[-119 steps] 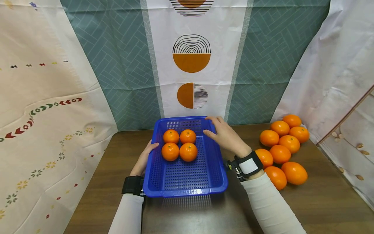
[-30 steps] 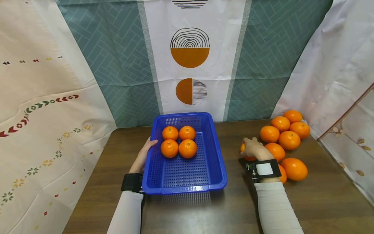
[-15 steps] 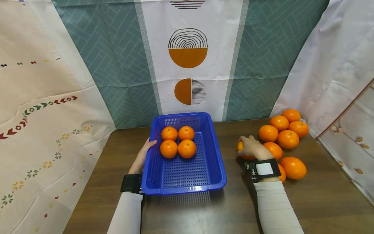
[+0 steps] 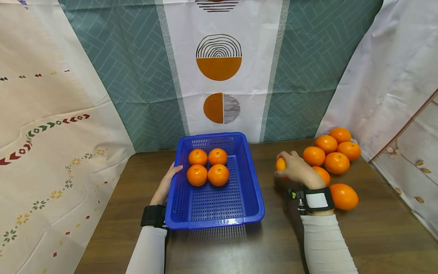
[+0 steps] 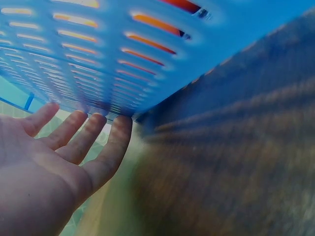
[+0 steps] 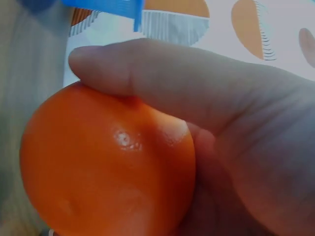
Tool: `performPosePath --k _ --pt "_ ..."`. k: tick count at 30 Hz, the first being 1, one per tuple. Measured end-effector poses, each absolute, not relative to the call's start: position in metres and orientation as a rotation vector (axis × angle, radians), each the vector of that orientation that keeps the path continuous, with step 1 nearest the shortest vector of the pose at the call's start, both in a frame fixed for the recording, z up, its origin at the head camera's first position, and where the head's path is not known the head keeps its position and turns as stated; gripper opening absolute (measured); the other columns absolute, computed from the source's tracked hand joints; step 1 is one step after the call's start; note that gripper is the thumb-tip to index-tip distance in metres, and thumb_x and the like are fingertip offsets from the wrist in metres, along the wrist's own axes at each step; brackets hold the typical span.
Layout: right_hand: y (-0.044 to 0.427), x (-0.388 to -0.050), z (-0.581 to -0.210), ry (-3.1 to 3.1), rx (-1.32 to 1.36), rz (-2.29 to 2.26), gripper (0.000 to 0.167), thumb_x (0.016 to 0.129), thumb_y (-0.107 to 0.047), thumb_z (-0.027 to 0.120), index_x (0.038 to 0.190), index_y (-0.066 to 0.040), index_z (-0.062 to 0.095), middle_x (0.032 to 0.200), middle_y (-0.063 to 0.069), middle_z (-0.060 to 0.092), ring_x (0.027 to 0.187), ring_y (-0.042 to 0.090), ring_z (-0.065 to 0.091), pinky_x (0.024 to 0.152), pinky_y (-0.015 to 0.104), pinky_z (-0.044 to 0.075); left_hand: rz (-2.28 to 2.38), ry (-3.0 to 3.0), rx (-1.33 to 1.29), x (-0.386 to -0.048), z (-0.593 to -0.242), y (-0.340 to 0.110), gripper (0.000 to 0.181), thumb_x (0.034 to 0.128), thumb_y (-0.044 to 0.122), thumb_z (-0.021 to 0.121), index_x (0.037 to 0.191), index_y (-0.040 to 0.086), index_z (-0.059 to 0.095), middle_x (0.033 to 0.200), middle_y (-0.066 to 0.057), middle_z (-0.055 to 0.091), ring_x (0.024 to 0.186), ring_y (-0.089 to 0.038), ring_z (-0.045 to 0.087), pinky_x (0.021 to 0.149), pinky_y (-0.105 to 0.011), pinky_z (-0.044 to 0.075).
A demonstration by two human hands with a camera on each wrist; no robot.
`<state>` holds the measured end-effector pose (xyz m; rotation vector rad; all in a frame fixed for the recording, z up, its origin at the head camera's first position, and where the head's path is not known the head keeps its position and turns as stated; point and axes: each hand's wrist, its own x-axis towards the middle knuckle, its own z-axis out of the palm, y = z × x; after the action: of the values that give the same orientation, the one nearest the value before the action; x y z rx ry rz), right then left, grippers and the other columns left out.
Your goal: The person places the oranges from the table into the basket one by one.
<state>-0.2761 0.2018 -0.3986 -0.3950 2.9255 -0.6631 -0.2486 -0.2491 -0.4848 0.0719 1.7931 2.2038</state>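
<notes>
On the wooden table stands a blue plastic basket (image 4: 217, 207) with perforated walls. Several oranges (image 4: 197, 175) sit in a block toward its far left part. My left hand (image 4: 167, 183) holds the basket's left side, thumb over the rim. In the left wrist view its fingers (image 5: 115, 145) lie against the slotted outer wall. To the right of the basket, my right hand (image 4: 297, 170) grips an orange (image 4: 280, 164). The right wrist view shows its thumb across the top of that orange (image 6: 106, 162); the other fingers are mostly hidden.
More loose oranges (image 4: 337, 163) are clustered on the table's right side, some partly behind the right hand and wrist. A wristband (image 4: 319, 199) sits on the right wrist. Patterned cloth (image 4: 219, 68) hangs behind the table's far edge. Bare wood (image 4: 212, 255) shows in front of the basket.
My right hand has gone from the basket's far right corner to the oranges at right and taken one, then shifted slightly up and left with it. The left hand stays on the basket.
</notes>
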Motion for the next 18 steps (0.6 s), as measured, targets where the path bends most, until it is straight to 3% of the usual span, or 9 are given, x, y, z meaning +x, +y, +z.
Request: performPosePath --k 18 --pt "0.19 -0.259 -0.372 3.058 -0.438 -0.887 0.055 0.094 -0.029 0.075 0.138 -0.006 0.053 0.129 0.033 0.045 0.104 0.048 0.053 0.082 0.054 0.052 2.222 1.781 0.084 -0.251 -0.489 -0.251 0.062 0.1103 0.043 0.042 0.165 0.04 0.011 0.164 -0.013 0.029 0.135 -0.042 0.048 0.101 -0.062 0.049"
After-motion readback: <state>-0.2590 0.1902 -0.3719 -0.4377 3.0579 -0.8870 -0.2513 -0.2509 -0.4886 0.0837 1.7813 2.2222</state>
